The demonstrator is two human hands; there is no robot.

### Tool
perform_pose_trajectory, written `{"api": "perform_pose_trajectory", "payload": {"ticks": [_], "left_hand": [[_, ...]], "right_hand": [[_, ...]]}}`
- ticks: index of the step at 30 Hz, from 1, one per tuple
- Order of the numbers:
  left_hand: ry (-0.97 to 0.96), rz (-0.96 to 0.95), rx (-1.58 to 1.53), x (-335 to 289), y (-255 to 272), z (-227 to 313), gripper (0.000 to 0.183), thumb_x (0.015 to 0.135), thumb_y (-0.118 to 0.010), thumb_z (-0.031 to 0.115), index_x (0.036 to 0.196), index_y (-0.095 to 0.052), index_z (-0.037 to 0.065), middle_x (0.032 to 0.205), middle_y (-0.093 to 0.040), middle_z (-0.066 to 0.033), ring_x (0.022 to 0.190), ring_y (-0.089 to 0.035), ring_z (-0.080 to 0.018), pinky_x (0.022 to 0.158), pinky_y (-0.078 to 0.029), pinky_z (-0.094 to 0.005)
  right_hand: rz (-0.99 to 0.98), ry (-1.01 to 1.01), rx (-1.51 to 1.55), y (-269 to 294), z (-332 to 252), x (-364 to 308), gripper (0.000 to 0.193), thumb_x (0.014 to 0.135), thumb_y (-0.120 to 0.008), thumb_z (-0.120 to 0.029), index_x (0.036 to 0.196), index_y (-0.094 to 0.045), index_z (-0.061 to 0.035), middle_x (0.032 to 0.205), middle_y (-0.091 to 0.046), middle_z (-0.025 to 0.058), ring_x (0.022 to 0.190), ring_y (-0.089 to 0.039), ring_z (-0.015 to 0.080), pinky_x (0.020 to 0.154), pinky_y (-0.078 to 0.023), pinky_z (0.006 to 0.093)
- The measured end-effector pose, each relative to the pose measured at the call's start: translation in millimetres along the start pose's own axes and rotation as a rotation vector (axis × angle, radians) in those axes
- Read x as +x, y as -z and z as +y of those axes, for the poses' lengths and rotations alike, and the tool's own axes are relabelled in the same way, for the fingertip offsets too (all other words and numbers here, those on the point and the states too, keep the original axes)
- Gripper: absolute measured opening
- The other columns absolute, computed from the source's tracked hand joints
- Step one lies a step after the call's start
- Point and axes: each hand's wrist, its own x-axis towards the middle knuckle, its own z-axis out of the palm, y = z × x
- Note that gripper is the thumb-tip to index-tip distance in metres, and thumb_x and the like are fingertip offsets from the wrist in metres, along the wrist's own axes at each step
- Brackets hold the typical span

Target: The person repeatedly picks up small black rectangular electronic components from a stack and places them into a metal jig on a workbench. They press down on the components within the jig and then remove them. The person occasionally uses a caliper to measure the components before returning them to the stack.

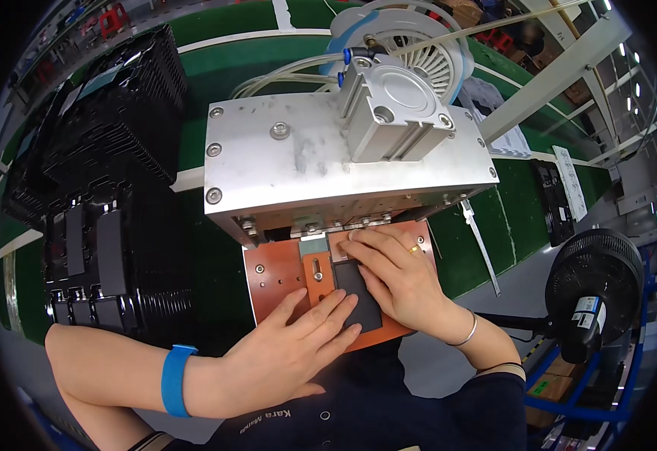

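Observation:
A dark grey flat rectangular piece (358, 301) with a tan strip at its far end lies on the orange fixture plate (274, 259), under the silver press (291, 169). My left hand (287, 349) is open, its fingers spread over the near part of an orange block (316, 272) and the piece's left edge. My right hand (400, 274) is closed at the far end of the piece. Its bent fingertips touch the tan strip and its thumb lies against the dark surface. The right palm hides part of the piece's right edge.
Black plastic trays (110, 113) are stacked on the left of the green table, with more trays (92, 263) nearer. A metal caliper-like tool (482, 248) lies to the right of the press. A black fan (595, 293) stands at the right. A white reel (437, 52) is behind the press.

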Motion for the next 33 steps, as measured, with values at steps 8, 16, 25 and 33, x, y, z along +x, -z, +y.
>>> {"api": "perform_pose_trajectory", "payload": {"ticks": [8, 16, 25, 33], "left_hand": [[0.009, -0.012, -0.002, 1, 2, -1, 0.08, 0.084, -0.062, 0.059, 0.145, -0.042, 0.011, 0.154, -0.032, -0.0188, 0.145, -0.029, -0.0308, 0.114, -0.025, -0.0521], [0.061, 0.044, -0.136, -1, 0, -3, 0.081, 0.085, -0.062, 0.06, 0.145, -0.042, 0.01, 0.154, -0.032, -0.0212, 0.145, -0.028, -0.0358, 0.114, -0.023, -0.055], [0.132, 0.125, -0.183, 5, -1, -19, 0.081, 0.086, -0.06, 0.062, 0.144, -0.045, 0.007, 0.153, -0.031, -0.0249, 0.145, -0.026, -0.0418, 0.113, -0.026, -0.0574], [0.14, 0.114, -0.181, 6, 0, -21, 0.078, 0.088, -0.057, 0.062, 0.143, -0.045, 0.007, 0.152, -0.033, -0.0237, 0.144, -0.028, -0.0399, 0.112, -0.027, -0.0567]], "right_hand": [[-0.041, 0.024, -0.044, 3, 1, -3, 0.041, 0.074, -0.068, 0.0, 0.112, -0.069, -0.0122, 0.116, -0.057, 0.0076, 0.109, -0.052, 0.0279, 0.09, -0.044, 0.0383], [-0.115, 0.004, 0.15, 33, -12, -36, 0.042, 0.077, -0.079, -0.021, 0.114, -0.068, -0.0066, 0.123, -0.06, 0.0134, 0.107, -0.062, 0.0304, 0.088, -0.052, 0.0383], [-0.096, 0.1, 0.121, 18, 5, -23, 0.036, 0.077, -0.08, -0.021, 0.107, -0.07, -0.0026, 0.121, -0.064, 0.0157, 0.114, -0.064, 0.0318, 0.094, -0.055, 0.0385], [-0.142, 0.108, 0.116, 19, 8, -20, 0.036, 0.077, -0.08, -0.02, 0.107, -0.071, -0.0026, 0.121, -0.065, 0.0149, 0.114, -0.064, 0.0311, 0.094, -0.056, 0.0364]]}}
